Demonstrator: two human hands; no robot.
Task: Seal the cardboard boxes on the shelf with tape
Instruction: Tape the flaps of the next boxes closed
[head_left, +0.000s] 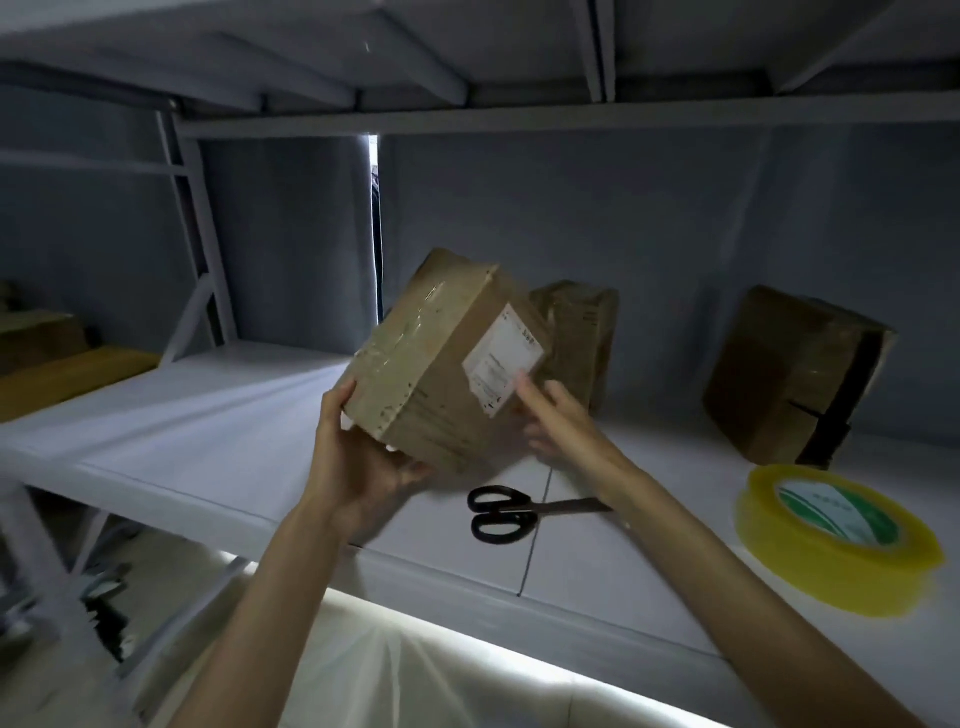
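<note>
Left hand (358, 457) cups the tilted cardboard box (441, 358) from beneath above the shelf (218, 441) while the right hand's (556, 421) straight fingers steady its labelled side; setting it flat near the tape roll (836, 535) would ease sealing.

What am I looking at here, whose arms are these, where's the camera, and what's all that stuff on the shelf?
There is no machine here. The one picture comes from a camera worn on a person's head, looking forward and down, so the two bare arms are that person's own. The left hand grips the lower corner of a tilted cardboard box raised over the white shelf, and the right hand rests its fingers on the side with the white label. On the shelf lie black-handled scissors and a roll of yellow tape. Two more boxes stand behind, one in the middle and one to the right.
</note>
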